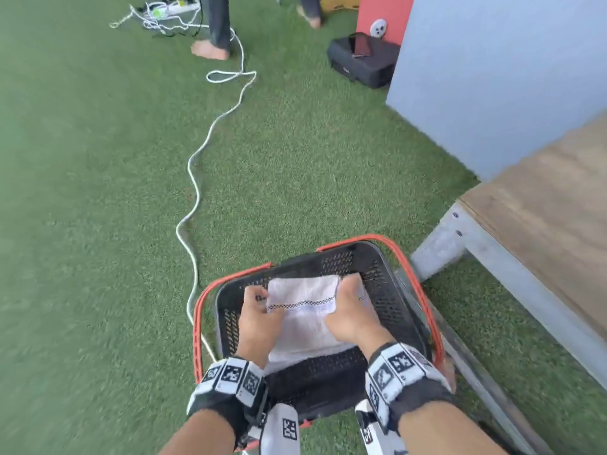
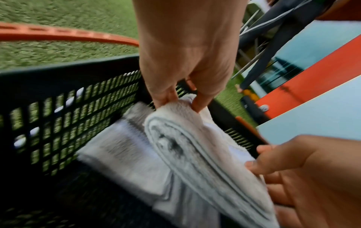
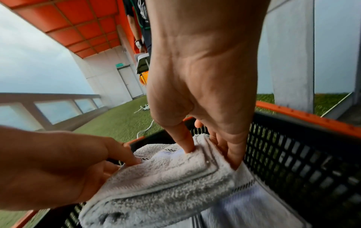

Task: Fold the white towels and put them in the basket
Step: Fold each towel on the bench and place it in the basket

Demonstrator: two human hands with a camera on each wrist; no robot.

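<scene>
A folded white towel [image 1: 302, 292] with a dark checkered stripe hangs just inside the black basket [image 1: 377, 257], which has orange handles. My left hand [image 1: 259, 300] pinches the towel's left edge between thumb and fingers [image 2: 166, 100]. My right hand [image 1: 348, 290] grips its right edge, thumb [image 3: 185, 146] pressed on top and fingers down the side. In the wrist views the layered fold [image 2: 195, 154] [image 3: 166, 177] is plain. A second folded towel [image 2: 117, 162] [image 3: 254, 212] lies beneath it on the basket floor. The towels hide part of the basket floor.
The basket stands on green turf. A white cable [image 1: 197, 178] snakes past its left side. A wooden-topped bench on a metal frame [image 1: 525, 231] stands close at the right, before a blue-grey wall [image 1: 492, 77]. Farther off are a black case [image 1: 361, 64] and another person's bare feet [image 1: 210, 49].
</scene>
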